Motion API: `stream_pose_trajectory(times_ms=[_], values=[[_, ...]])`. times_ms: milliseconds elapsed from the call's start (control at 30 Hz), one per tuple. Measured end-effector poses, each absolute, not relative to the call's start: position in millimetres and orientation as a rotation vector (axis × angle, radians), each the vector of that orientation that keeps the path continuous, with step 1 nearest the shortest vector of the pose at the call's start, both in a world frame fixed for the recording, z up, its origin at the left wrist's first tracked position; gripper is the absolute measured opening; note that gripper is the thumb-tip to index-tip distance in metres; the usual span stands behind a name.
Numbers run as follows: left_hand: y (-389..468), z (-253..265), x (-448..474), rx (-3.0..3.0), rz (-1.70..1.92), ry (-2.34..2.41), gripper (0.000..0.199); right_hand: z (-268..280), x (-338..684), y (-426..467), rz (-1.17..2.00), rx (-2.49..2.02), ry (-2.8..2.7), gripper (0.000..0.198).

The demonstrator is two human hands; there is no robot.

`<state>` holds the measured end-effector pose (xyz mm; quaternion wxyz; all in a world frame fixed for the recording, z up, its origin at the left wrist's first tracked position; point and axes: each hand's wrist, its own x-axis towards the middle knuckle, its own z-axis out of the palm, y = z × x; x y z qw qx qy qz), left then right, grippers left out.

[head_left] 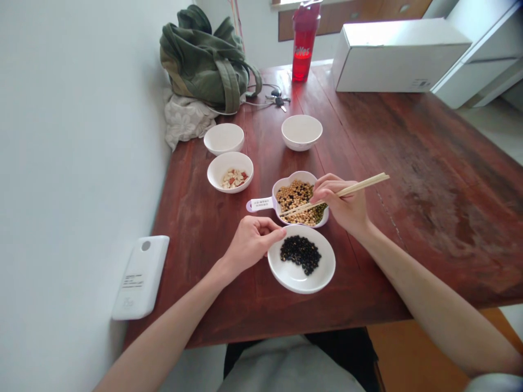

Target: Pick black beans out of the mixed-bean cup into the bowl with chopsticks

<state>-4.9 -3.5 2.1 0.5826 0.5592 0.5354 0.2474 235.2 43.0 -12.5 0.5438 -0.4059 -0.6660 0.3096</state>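
My right hand (pixel 341 202) is closed around a pair of chopsticks (pixel 368 182). Their tips reach into a flower-shaped scoop (pixel 277 188) with a short lilac-edged handle, which holds mixed tan, black and green beans (pixel 300 196). With thumb and fingers, my left hand (pixel 257 239) pinches the upper left rim of a white bowl (pixel 292 282) just in front of the scoop. Black beans (pixel 300 253) lie in that bowl. Whether the chopstick tips grip a bean is too small to tell.
Beyond the scoop stand a white bowl of nut pieces (pixel 233 178) and two other white bowls, one left (pixel 224 139), one right (pixel 301 132). Farther back are a green bag (pixel 204 65), keys (pixel 279 100), a red bottle (pixel 304 49) and a white box (pixel 396 60). A white power bank (pixel 141 277) lies at left.
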Motion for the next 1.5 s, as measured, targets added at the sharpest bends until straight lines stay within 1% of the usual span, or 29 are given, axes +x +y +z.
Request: stream_pose_trajectory(times_ms=[400,1000,1367,1500], values=[[-3.2,2.3,-5.7,1.298,0.575,1.247,0.031,-15.4,233.1,43.5,0.821,-0.956,-1.426,0.028],[-2.4,0.9,-6.7,1.313,0.549,1.252,0.034,-18.9,243.1,52.5,0.921,-0.897,-1.369,0.046],[-2.5,2.7,-5.4,1.337,0.568,1.259,0.034,-7.0,252.1,53.2,0.819,-0.834,-1.337,0.053],[-2.6,5.4,-4.1,1.336,0.563,1.268,0.033,-5.2,252.7,53.0,0.784,-0.889,-1.285,0.050]])
